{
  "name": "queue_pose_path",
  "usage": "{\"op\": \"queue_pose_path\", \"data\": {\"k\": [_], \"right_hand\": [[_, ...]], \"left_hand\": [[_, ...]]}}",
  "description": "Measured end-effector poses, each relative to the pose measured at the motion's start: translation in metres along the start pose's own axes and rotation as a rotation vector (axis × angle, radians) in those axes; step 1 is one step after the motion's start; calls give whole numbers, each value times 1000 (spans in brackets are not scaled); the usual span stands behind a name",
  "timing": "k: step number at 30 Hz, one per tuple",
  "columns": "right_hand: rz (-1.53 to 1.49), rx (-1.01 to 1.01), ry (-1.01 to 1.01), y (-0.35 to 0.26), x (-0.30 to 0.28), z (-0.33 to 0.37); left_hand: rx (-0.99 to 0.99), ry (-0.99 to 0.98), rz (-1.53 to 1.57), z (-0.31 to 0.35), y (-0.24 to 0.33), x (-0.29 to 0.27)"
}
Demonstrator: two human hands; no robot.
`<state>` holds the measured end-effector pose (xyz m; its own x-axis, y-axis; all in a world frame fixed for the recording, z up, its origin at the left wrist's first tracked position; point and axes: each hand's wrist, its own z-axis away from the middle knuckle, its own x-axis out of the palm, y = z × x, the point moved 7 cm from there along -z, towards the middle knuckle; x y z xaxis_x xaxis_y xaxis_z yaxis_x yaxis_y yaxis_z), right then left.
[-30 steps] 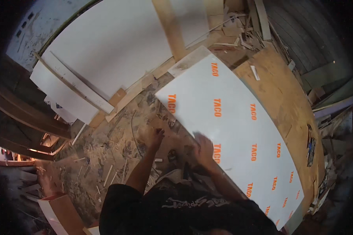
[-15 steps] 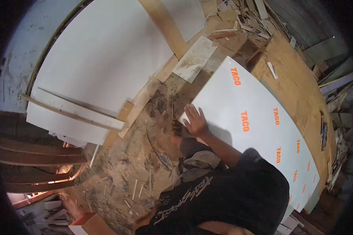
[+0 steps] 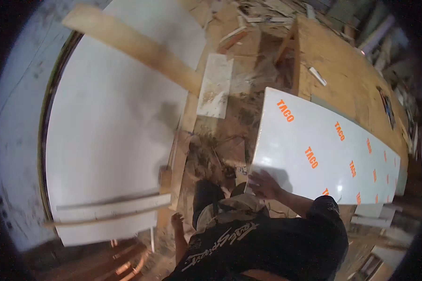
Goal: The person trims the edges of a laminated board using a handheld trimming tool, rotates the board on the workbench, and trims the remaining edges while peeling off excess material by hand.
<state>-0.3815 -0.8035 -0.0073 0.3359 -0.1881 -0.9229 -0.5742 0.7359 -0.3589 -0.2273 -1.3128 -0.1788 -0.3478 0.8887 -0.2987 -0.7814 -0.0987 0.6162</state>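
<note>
My right hand (image 3: 264,185) lies on the near left corner of a glossy white panel (image 3: 290,140) printed with orange lettering. Its fingers are stretched out over the surface, close to the panel's edge. The panel rests partly over a large wooden board or table (image 3: 333,61). To the left, my left hand (image 3: 177,220) hangs low beside my body, near a wooden strip (image 3: 164,199) along the edge of a big white sheet (image 3: 112,117). That hand is small and blurred, so its fingers cannot be made out.
A wooden plank (image 3: 131,42) lies across the big white sheet, and a thin white strip (image 3: 117,206) crosses its near end. On the dirty floor sits a smaller stained white board (image 3: 215,89). Scrap wood (image 3: 267,11) is heaped at the back. A small white offcut (image 3: 317,76) lies on the wooden board.
My view has turned, so the panels sit at new angles in it. My left hand has come into view at the left. My right hand is still on the printed panel's corner.
</note>
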Motion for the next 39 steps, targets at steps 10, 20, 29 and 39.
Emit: {"op": "queue_pose_path", "data": {"k": [10,20,29,39], "right_hand": [[-8,356,205,-53,-45,-18],[101,1267,706,-54,-47,-40],[179,1549,1123,312,-223,-48],[-65,1977,840,583,-245,53]], "left_hand": [[-11,-390,-348,-224,220,9],[273,-666,-511,-379,444,221],[566,-948,-472,-359,567,420],[356,-944,-1130,-342,566,462]]}}
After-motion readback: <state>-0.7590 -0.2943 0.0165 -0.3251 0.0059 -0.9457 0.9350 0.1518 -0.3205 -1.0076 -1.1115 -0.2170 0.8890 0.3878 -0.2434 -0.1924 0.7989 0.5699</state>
